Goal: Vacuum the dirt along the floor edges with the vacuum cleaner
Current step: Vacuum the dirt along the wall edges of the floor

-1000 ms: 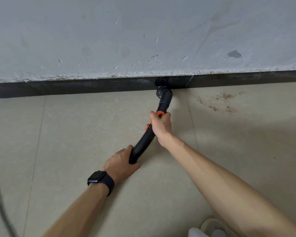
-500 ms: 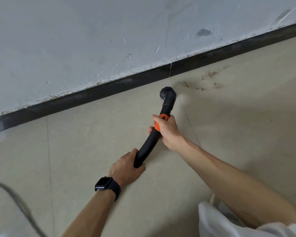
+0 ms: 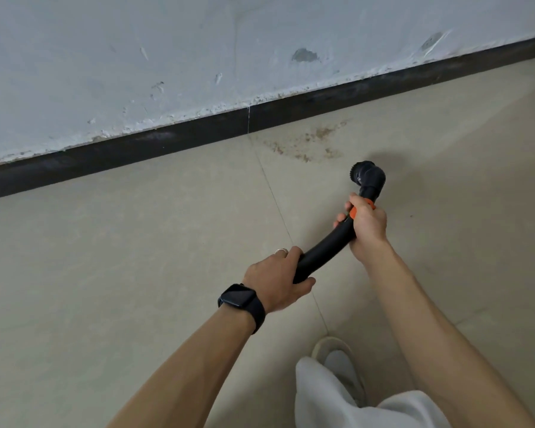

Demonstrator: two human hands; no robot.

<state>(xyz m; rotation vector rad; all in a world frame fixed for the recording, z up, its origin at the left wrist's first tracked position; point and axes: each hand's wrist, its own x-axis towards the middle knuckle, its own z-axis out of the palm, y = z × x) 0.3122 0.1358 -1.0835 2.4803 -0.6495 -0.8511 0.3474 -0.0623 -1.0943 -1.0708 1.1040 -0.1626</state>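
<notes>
Just near-right of the dirt patch [image 3: 312,140], brush nozzle [image 3: 366,176] now hangs well off the baseboard [image 3: 167,146] it met a second ago, left hand [image 3: 278,279] and right hand [image 3: 365,227] both wrapped firmly round the vacuum hose [image 3: 325,251], so that patch is likely next.

**Both hands wrapped, both arms out front**

Here we are with both arms bare and stretched ahead of us, coming up from the bottom of the view. Our left hand [image 3: 275,281] is the nearer one, back of the hand up, fingers curled over and thumb tucked under the lower end of the vacuum hose [image 3: 325,251]. Our right hand [image 3: 366,227] is farther out and to the right, closed in a fist round the upper end, fingertips showing on its left side. The left forearm angles up to the right and the right forearm up to the left, bringing the wrists near each other.
</notes>
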